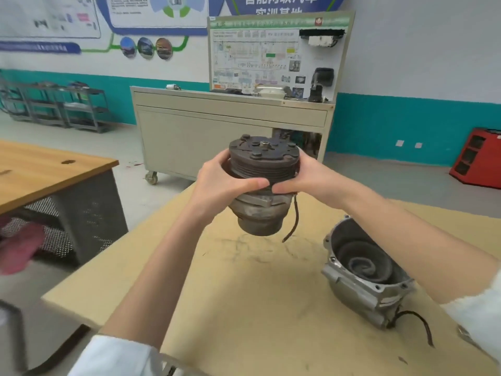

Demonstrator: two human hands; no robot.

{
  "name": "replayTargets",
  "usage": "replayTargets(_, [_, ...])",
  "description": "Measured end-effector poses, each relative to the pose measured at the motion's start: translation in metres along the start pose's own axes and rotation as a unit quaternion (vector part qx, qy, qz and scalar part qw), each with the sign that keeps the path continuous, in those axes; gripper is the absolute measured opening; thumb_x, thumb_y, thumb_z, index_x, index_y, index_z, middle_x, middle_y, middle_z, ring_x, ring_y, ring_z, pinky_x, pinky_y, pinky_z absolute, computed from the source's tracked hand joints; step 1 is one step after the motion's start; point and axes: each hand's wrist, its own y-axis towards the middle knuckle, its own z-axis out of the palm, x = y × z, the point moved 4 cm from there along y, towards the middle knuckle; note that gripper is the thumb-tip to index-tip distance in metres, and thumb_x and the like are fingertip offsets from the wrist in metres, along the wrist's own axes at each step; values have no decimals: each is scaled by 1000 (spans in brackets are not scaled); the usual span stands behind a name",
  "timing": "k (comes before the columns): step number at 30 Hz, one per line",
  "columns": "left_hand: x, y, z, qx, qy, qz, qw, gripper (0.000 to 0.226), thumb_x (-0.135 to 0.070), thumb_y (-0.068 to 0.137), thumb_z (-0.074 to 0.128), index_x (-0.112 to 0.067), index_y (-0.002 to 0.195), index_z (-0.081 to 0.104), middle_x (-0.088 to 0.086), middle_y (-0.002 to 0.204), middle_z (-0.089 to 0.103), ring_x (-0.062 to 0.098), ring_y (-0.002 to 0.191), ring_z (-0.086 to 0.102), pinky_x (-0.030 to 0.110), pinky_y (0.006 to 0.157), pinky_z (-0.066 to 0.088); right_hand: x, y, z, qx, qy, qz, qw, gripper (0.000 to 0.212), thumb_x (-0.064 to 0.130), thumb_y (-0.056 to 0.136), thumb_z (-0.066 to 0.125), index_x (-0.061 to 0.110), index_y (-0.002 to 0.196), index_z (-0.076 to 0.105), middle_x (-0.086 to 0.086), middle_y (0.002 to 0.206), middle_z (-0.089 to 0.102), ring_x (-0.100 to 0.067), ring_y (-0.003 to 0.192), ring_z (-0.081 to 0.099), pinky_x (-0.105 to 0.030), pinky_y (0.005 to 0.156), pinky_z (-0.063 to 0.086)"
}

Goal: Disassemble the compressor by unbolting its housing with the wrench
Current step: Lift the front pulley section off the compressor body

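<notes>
The compressor's front half, a dark grooved pulley with a clutch plate on top and a grey metal body below, hangs in the air above the workbench. My left hand grips the pulley's left side and my right hand grips its right side, thumbs meeting at the front. A dark wire dangles from it. The separated rear housing, silver with a dark spiral scroll inside, lies on the bench at the right. No wrench is visible.
A wooden table stands at the left with a mesh bin under it. Beyond the bench sits a grey wheeled training cabinet with a diagram board. A red tool cabinet stands far right. Grey shelving lines the left wall.
</notes>
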Motion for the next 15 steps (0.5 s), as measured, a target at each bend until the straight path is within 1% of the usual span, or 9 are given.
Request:
replayTargets(2, [20, -2, -9, 5, 14, -23, 1000, 65, -41, 46, 87, -33, 106, 65, -13, 103, 74, 5, 99, 69, 24, 82, 56, -16, 10, 15, 33, 15, 23, 999, 78, 4, 69, 79, 31, 129, 38, 25, 112, 58, 13, 100, 55, -5, 75, 46])
replayTargets(3, [30, -2, -12, 8, 18, -33, 999, 67, -39, 46, 89, -30, 108, 66, -11, 104, 74, 6, 99, 68, 23, 82, 55, -23, 14, 22, 48, 29, 36, 998, 78, 0, 69, 78, 29, 130, 39, 22, 114, 59, 9, 102, 56, -7, 75, 46])
replayTargets(5, [49, -4, -15, 4, 27, -53, 998, 71, -28, 50, 91, -18, 115, 65, -5, 108, 73, 7, 99, 68, 25, 83, 55, -37, 20, 34, 71, 59, 66, 994, 80, -12, 70, 72, 23, 134, 39, 12, 120, 60, -1, 108, 55, -14, 78, 46])
replayTargets(6, [58, -5, -16, 3, 30, -61, 998, 70, -24, 52, 91, -15, 117, 64, -5, 109, 72, 5, 98, 68, 24, 82, 54, -42, 23, 38, 76, 73, 78, 991, 80, -17, 70, 69, 22, 134, 39, 8, 120, 61, -5, 109, 55, -18, 78, 46])
replayTargets(7, [66, -6, -16, 2, 30, -67, 997, 69, -23, 53, 91, -17, 116, 64, -7, 107, 72, 4, 97, 68, 21, 80, 53, -47, 25, 42, 79, 85, 90, 989, 80, -20, 70, 66, 21, 134, 40, 5, 120, 62, -9, 109, 55, -20, 79, 47])
replayTargets(10, [86, -10, -12, -2, 22, -83, 996, 72, -34, 48, 87, -22, 116, 65, -11, 103, 74, 3, 97, 68, 17, 76, 52, -58, 30, 46, 84, 106, 130, 982, 84, -25, 69, 62, 15, 139, 37, -4, 127, 60, -20, 115, 54, -27, 84, 47])
replayTargets(13, [102, -14, -8, -8, 13, -99, 995, 72, -40, 45, 86, -26, 113, 65, -16, 102, 73, 1, 97, 67, 16, 76, 52, -67, 31, 49, 93, 89, 161, 979, 88, -25, 71, 61, 17, 142, 31, -5, 131, 57, -21, 116, 53, -26, 79, 48])
replayTargets(15, [110, -18, -5, -9, 17, -101, 995, 74, -41, 45, 86, -27, 114, 64, -17, 103, 73, 1, 99, 67, 14, 77, 52, -76, 30, 51, 94, 86, 181, 975, 92, -24, 71, 61, 20, 144, 26, -5, 134, 53, -24, 120, 49, -28, 83, 47])
